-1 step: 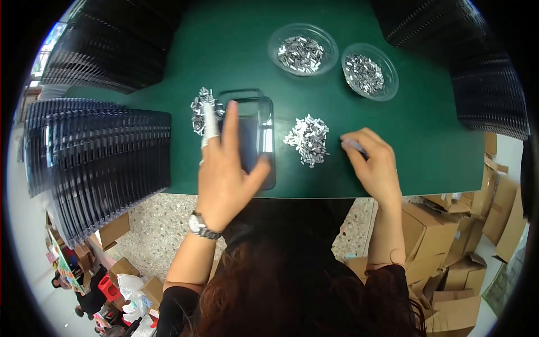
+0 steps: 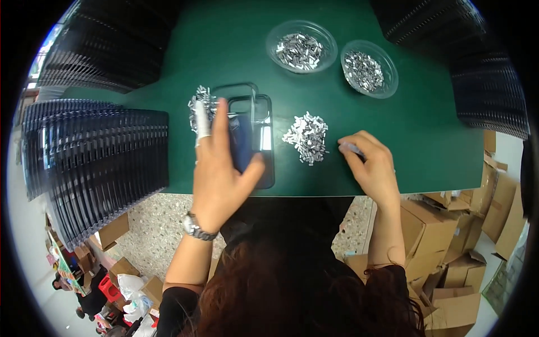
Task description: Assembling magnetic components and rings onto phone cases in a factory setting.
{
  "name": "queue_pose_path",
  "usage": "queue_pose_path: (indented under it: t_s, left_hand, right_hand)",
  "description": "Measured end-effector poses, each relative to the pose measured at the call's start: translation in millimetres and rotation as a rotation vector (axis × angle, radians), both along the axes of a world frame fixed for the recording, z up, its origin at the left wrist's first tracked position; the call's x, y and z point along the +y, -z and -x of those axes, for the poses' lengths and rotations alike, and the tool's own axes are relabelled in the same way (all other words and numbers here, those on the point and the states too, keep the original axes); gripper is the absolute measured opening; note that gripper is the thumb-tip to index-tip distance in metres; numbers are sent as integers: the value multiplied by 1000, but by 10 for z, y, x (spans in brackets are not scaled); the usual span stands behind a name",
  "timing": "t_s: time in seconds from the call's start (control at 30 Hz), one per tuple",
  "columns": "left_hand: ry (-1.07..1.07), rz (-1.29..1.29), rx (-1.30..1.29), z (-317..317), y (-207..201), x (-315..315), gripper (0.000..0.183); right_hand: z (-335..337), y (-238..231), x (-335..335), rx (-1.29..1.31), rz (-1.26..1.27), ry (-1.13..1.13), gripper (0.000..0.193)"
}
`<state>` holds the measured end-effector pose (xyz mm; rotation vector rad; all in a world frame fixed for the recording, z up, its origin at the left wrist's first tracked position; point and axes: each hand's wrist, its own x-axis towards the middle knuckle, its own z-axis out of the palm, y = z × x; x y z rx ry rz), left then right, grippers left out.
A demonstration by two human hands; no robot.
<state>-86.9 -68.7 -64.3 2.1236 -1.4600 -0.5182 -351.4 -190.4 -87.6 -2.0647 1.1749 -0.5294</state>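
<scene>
My left hand, a white covering on one finger and a watch at the wrist, is spread over a clear phone case, gripping it between thumb and fingers. Partly beneath lies a second clear, dark-edged phone case on the table. Left of these, beside my fingertips, is a heap of small silvery pieces. Another heap of small metallic pieces lies between my hands. My right hand rests near the table's front edge, fingers pinched around a slim pale item that is mostly hidden.
Two clear round bowls of small silvery pieces stand at the back of the green table. Tall stacks of dark clear trays line the left, with more stacks at right. Cardboard boxes fill the floor at right.
My left hand has shifted slightly left with the upper phone case, uncovering more of the lower one. My right hand has barely moved.
</scene>
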Motion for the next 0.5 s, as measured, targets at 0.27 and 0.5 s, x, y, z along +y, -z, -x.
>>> queue_pose_path:
  t_s: [0.27,0.5]
  left_hand:
    - [-173,471,1608,-290,-269,266,111]
    - [-308,347,1044,-433,-31,459,54]
  right_hand:
    - [-133,79,183,53,42,-52,11]
    - [-219,-11,197,212,89,-112,11]
